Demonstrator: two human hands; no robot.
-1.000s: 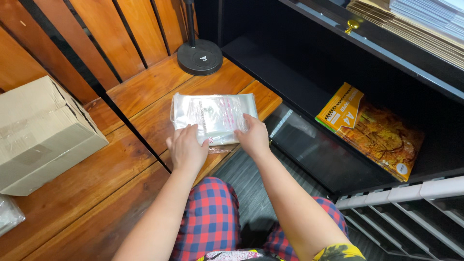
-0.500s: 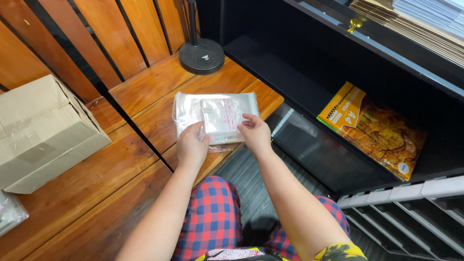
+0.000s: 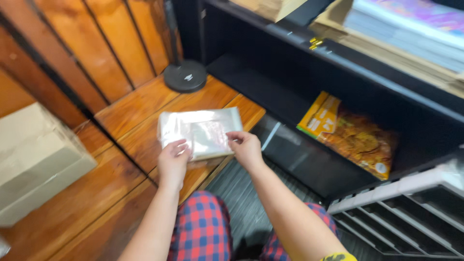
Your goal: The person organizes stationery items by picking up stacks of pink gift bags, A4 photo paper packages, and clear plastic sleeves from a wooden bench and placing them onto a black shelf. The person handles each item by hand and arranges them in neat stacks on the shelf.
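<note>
plastic bags (image 3: 200, 131), a clear stack, lie long axis crosswise near the wooden platform (image 3: 130, 108) front edge; left hand (image 3: 173, 162) presses fingers together on their near-left corner, right hand (image 3: 246, 147) pinches their near-right edge.

Two bare forearms are reaching forward and slightly left from the bottom edge. The left hand (image 3: 173, 157) is lying palm down, fingers curled. The right hand (image 3: 245, 146) is pinching with thumb and fingertips, knuckles up.

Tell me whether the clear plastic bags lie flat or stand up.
Flat: the clear plastic bags lie on the wooden platform, both hands at their near edge.
</note>
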